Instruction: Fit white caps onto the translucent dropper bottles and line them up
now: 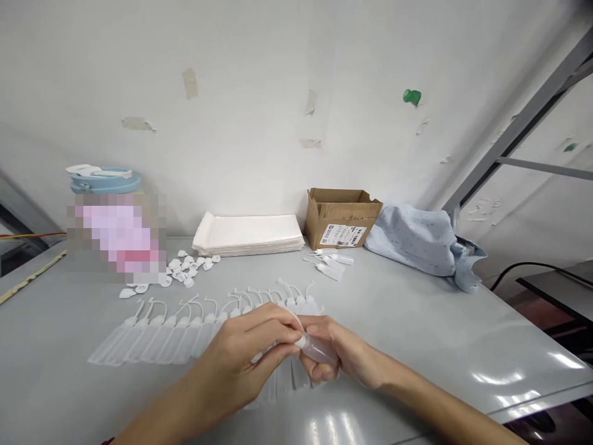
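Observation:
A small translucent plastic bottle (320, 350) with a white cap (301, 341) is held between my hands, tilted with its cap toward the left. My right hand (345, 352) wraps round the bottle's body. My left hand (252, 352) pinches the white cap between thumb and fingers. A thin pale tube rises from the cap, partly covered by my fingers. Below and to the left, several similar bottles (157, 340) lie side by side in a row, each with a thin curved tube. My hands hide part of this row.
Loose white caps (178, 269) lie near a pixelated item (118, 235) and a blue lid (104, 180) at left. White padded sheets (250, 232) are stacked by the wall, beside a cardboard box (340, 219). More bottles (331, 269) lie before it; blue cloth (412, 238) is at right.

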`<state>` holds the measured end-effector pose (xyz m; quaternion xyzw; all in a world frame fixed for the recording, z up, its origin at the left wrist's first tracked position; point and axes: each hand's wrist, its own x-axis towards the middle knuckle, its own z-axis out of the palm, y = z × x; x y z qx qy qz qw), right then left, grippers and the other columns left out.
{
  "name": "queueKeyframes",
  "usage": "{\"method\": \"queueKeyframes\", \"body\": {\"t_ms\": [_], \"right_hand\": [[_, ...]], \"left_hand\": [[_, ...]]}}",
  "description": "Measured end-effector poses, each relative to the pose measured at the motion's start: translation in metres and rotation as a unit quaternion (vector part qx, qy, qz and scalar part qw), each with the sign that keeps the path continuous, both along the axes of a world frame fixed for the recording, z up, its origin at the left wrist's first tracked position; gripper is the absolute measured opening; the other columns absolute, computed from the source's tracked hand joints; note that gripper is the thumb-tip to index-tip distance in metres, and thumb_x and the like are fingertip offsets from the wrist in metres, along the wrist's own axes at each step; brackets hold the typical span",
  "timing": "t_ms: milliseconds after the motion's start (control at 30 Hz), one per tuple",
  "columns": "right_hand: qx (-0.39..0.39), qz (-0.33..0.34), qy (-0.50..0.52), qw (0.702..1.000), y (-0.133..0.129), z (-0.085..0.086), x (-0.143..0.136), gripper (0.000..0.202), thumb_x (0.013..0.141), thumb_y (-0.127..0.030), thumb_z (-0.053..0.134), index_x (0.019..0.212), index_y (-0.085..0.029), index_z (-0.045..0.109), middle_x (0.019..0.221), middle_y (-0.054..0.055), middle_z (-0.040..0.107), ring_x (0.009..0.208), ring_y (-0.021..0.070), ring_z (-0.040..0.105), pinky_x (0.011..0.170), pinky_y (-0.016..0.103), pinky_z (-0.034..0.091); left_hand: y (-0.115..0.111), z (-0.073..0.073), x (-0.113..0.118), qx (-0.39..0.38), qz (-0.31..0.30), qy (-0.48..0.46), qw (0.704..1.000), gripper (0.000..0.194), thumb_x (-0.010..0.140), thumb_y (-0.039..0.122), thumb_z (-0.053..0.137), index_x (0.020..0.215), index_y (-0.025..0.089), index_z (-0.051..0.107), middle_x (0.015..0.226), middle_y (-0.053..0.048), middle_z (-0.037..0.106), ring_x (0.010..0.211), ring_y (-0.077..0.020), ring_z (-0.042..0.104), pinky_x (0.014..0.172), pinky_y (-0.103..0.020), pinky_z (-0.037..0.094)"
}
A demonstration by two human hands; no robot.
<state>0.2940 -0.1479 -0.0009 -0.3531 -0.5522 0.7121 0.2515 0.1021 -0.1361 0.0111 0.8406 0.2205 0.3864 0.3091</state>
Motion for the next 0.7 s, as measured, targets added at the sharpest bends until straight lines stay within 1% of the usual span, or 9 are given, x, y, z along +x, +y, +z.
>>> {"method": "queueKeyframes", "body": {"t_ms": [67,133,200,300,433,500,567,633,700], "right_hand": [[-0.002,0.021,0.003,1.000,0.000,0.007,0.000,0.018,0.078,-0.035,0.046,0.086,-0.019,0.049,0.054,-0.006,0.042,0.046,0.0085,0.032,0.045,0.021,0.023],[0.052,0.012,-0.016,0.998,-0.002,0.013,0.001,0.017,0.073,-0.027,0.056,0.087,-0.019,0.051,0.065,-0.006,0.043,0.055,0.0086,0.035,0.051,0.021,0.028],[0.127,-0.011,-0.061,0.990,-0.004,0.015,0.001,0.014,0.076,-0.027,0.060,0.084,-0.019,0.052,0.071,-0.005,0.040,0.061,0.0094,0.034,0.057,0.022,0.031],[0.204,-0.025,-0.145,0.968,-0.007,0.014,0.002,0.016,0.087,-0.034,0.052,0.081,-0.020,0.049,0.067,-0.005,0.034,0.060,0.0099,0.032,0.055,0.022,0.029],[0.304,-0.018,-0.243,0.921,-0.009,0.010,0.001,0.011,0.091,-0.028,0.045,0.083,-0.020,0.046,0.060,-0.007,0.036,0.052,0.0088,0.034,0.051,0.022,0.026],[0.328,-0.014,-0.267,0.906,-0.008,0.008,0.001,0.007,0.089,-0.024,0.046,0.083,-0.020,0.046,0.055,-0.009,0.035,0.047,0.0080,0.031,0.048,0.022,0.024],[0.315,-0.019,-0.275,0.908,-0.007,0.007,0.001,0.005,0.087,-0.023,0.047,0.082,-0.020,0.047,0.053,-0.010,0.032,0.045,0.0076,0.028,0.045,0.021,0.022],[0.291,-0.031,-0.267,0.918,-0.005,0.008,0.001,0.003,0.084,-0.022,0.050,0.082,-0.019,0.050,0.056,-0.008,0.035,0.048,0.0077,0.032,0.046,0.020,0.024],[0.275,-0.030,-0.243,0.930,-0.003,0.010,0.001,0.003,0.080,-0.018,0.053,0.083,-0.018,0.053,0.063,-0.006,0.042,0.054,0.0081,0.037,0.049,0.019,0.028]], "left_hand": [[0.000,0.002,-0.001,-0.045,0.000,-0.005,0.999,0.016,0.085,0.009,0.055,0.089,0.021,0.066,0.089,-0.004,0.068,0.085,-0.0162,0.063,0.075,-0.027,0.050],[0.001,0.005,-0.001,-0.115,0.001,-0.017,0.993,0.013,0.083,0.011,0.059,0.085,0.021,0.068,0.088,-0.003,0.068,0.085,-0.0161,0.063,0.077,-0.027,0.049],[0.002,0.006,-0.001,-0.190,-0.003,-0.036,0.981,0.011,0.083,0.015,0.060,0.082,0.021,0.069,0.087,-0.003,0.068,0.085,-0.0159,0.062,0.078,-0.027,0.049],[0.002,0.006,0.001,-0.285,0.010,-0.057,0.957,0.009,0.082,0.024,0.062,0.078,0.020,0.069,0.083,-0.002,0.065,0.083,-0.0161,0.061,0.074,-0.025,0.051],[0.001,0.004,0.004,-0.362,0.058,-0.013,0.930,0.015,0.080,0.033,0.062,0.082,0.019,0.064,0.071,0.000,0.061,0.067,-0.0148,0.059,0.065,-0.026,0.052],[0.001,0.002,0.004,-0.352,0.066,0.020,0.933,0.015,0.081,0.033,0.060,0.081,0.018,0.063,0.069,0.000,0.061,0.065,-0.0145,0.059,0.064,-0.026,0.052],[0.000,0.000,0.003,-0.295,0.053,0.046,0.953,0.011,0.083,0.028,0.058,0.081,0.019,0.063,0.075,-0.001,0.063,0.070,-0.0152,0.060,0.068,-0.026,0.052],[-0.001,-0.004,0.001,-0.188,0.031,0.054,0.980,0.009,0.085,0.021,0.054,0.085,0.020,0.064,0.084,-0.002,0.064,0.079,-0.0156,0.061,0.073,-0.025,0.051],[-0.001,-0.007,0.000,-0.077,0.013,0.041,0.996,0.017,0.086,0.013,0.050,0.093,0.022,0.063,0.093,-0.003,0.064,0.087,-0.0154,0.061,0.078,-0.025,0.049]]}}
